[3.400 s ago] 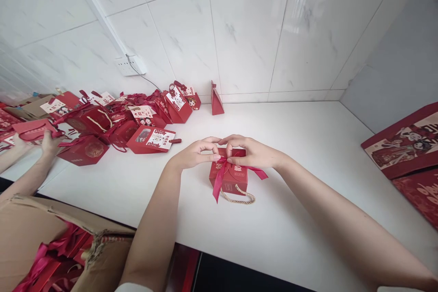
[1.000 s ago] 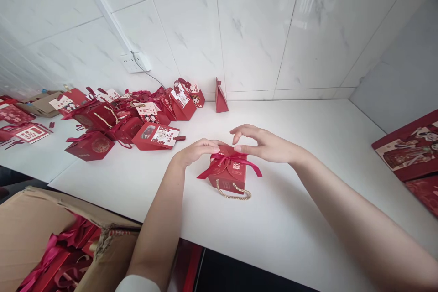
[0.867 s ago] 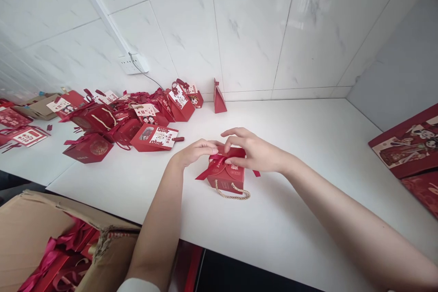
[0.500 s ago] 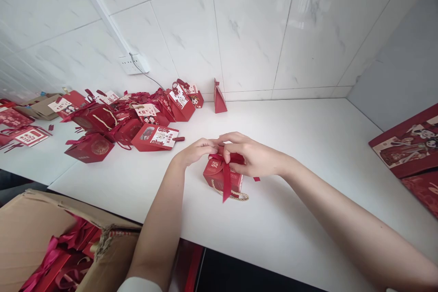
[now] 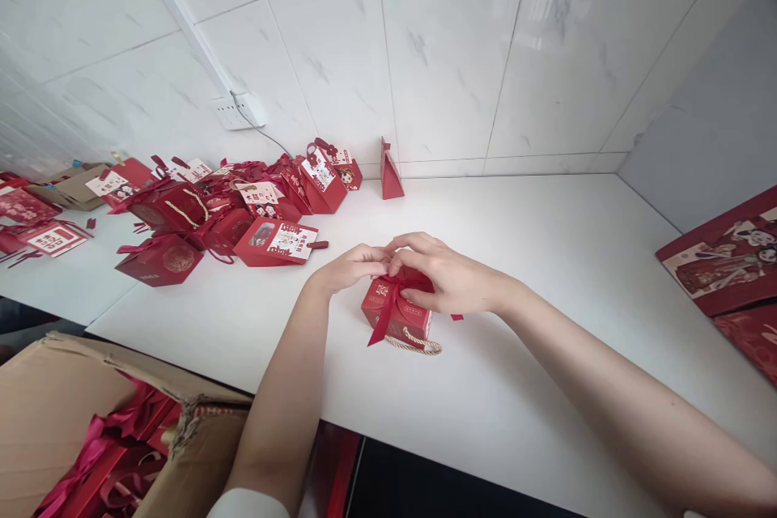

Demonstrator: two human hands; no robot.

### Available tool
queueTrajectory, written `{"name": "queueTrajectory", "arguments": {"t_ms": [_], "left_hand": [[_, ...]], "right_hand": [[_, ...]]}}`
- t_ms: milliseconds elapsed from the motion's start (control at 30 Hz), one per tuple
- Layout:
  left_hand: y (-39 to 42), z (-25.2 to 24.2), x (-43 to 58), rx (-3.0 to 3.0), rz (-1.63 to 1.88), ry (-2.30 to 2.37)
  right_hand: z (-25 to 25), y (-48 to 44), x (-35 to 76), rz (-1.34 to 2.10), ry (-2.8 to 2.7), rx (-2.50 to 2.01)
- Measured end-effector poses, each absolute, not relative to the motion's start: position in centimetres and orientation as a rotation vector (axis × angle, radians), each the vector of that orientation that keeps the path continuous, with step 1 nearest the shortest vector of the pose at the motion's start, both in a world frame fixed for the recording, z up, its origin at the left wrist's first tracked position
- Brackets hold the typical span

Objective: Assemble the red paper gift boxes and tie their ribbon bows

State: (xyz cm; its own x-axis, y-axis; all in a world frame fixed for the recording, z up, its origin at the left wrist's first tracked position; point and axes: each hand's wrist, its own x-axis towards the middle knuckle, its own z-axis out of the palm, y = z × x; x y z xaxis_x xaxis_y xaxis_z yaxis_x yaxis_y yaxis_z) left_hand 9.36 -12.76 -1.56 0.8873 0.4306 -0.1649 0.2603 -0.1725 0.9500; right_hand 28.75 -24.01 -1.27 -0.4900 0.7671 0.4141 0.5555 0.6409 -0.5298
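Note:
A small red gift box with pale printed characters sits on the white table in front of me. Dark red ribbon crosses its top, one tail hanging down the near face. A gold rope handle droops at the box's near bottom edge. My left hand is at the far left of the box top, its fingers pinched on the ribbon. Over the top from the right comes my right hand, thumb and fingers closed on the ribbon as well. The ribbon between the fingertips is mostly hidden.
Several red gift boxes crowd the table at the left. One narrow red box stands by the tiled wall. An open cardboard carton holding red boxes is at lower left. A large red printed box is at the right edge.
The ribbon's front tail has swung left across the near face of the box. My right fingers have shifted slightly left, closer to my left fingertips. The box stays in place.

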Motion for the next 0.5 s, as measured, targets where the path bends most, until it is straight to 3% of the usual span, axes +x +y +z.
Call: {"name": "queueTrajectory", "arguments": {"t_ms": [500], "left_hand": [[-12.87, -1.40, 9.54, 1.770, 0.127, 0.487]], "right_hand": [[-0.81, -24.28, 28.61, 0.494, -2.221, -0.934]]}}
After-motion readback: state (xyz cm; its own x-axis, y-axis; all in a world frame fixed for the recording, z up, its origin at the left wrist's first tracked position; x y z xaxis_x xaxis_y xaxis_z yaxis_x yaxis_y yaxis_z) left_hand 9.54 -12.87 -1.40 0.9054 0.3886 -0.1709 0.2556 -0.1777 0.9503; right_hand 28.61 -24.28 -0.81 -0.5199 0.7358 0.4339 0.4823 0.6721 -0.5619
